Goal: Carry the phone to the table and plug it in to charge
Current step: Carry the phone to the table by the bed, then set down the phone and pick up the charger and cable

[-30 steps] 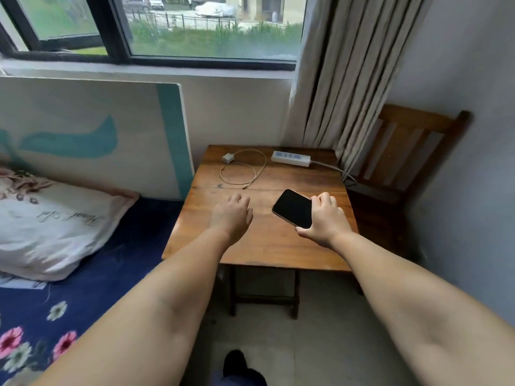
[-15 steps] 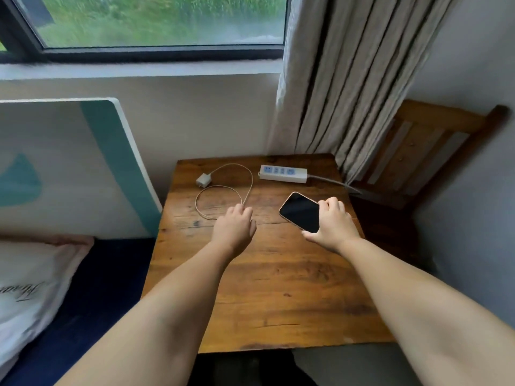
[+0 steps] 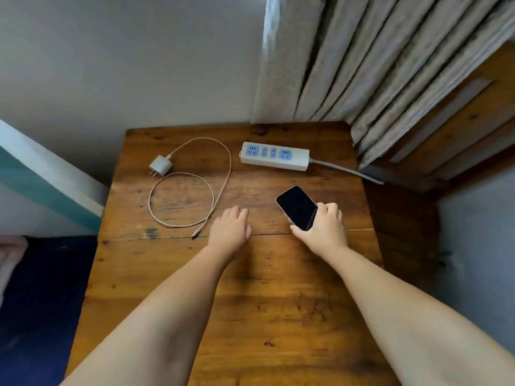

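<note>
My right hand grips a black-screened phone by its near end, low over the wooden table; whether the phone touches the wood I cannot tell. My left hand hovers palm down with fingers loosely curled and nothing in it, just right of the cable's free plug. The white cable lies coiled on the table's far left and runs to a white charger brick. A white power strip with blue sockets lies at the far edge, nothing plugged in.
A beige curtain hangs behind the table's far right corner. A wooden chair stands to the right. A bed with a dark blue sheet and a white and teal board are on the left.
The view has moved closer and tipped down over the table. Both hands now sit farther across the tabletop, the left nearer the cable's plug; the right still holds the phone.
</note>
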`<state>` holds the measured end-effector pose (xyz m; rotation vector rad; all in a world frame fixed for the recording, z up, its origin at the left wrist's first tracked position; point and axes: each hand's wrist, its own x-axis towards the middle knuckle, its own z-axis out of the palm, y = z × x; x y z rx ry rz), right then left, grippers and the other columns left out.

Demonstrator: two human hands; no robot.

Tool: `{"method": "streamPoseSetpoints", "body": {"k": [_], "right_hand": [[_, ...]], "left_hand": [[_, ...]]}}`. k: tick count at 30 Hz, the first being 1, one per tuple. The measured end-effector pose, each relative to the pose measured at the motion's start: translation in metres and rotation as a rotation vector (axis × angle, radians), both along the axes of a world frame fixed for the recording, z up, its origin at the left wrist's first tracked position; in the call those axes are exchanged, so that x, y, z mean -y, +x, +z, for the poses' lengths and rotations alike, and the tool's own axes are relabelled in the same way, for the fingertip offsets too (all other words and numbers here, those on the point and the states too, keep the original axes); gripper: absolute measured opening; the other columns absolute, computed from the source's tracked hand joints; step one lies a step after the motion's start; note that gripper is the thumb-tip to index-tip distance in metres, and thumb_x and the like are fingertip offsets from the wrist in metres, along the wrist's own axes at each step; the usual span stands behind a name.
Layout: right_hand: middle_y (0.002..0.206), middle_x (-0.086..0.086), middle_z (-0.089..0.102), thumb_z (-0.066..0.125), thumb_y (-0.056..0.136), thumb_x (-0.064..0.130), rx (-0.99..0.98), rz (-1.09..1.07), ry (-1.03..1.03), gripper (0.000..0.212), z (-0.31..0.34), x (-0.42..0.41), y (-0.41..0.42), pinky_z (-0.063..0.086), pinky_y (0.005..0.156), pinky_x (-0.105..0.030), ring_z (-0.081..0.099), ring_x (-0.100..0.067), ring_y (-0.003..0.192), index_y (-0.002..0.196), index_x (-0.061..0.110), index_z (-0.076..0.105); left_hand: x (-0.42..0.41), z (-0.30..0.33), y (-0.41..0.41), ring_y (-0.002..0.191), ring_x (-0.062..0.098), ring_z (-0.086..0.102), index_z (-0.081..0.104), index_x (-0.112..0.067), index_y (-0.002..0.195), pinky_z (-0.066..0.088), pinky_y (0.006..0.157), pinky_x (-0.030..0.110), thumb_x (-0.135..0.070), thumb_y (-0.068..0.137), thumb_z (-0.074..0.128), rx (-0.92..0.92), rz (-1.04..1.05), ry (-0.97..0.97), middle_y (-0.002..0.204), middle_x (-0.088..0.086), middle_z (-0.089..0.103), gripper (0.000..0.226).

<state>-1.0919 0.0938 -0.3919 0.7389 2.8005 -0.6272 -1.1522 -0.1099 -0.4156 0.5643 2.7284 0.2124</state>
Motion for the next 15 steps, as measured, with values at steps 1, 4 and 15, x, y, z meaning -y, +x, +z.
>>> {"method": "streamPoseSetpoints", "body": {"k": [1,4,15], "right_hand": [[0.127,-0.010,0.042,0.069,0.069,0.057,0.006,-0.004,-0.005,0.078,-0.010,0.000,0.000,0.048,0.086,-0.035,0.043,-0.026,0.116,0.125,0.009,0.043],[0.127,-0.011,0.043,0.069,0.069,0.057,-0.014,-0.002,0.020,0.080,-0.034,-0.003,-0.001,0.049,0.087,-0.036,0.045,-0.027,0.115,0.126,0.009,0.042],[0.126,-0.011,0.050,0.065,0.068,0.064,-0.057,0.053,0.223,0.081,-0.061,-0.008,0.005,0.041,0.095,-0.041,0.045,-0.028,0.114,0.127,0.012,0.045]], "left_hand": [[-0.001,-0.011,-0.002,0.133,0.029,0.034,0.038,-0.013,0.135,0.032,0.105,0.042,-0.031,0.096,0.037,-0.001,-0.002,0.003,0.143,0.013,0.040,0.043],[-0.004,-0.039,-0.009,0.144,0.025,0.015,0.028,-0.016,0.144,0.016,0.116,0.042,-0.035,0.097,0.033,-0.027,-0.016,0.038,0.157,0.009,0.021,0.050],[0.002,-0.078,-0.003,0.146,0.022,0.005,0.017,-0.018,0.148,0.004,0.118,0.044,-0.039,0.096,0.022,-0.144,-0.049,0.065,0.159,0.009,0.014,0.057]]}}
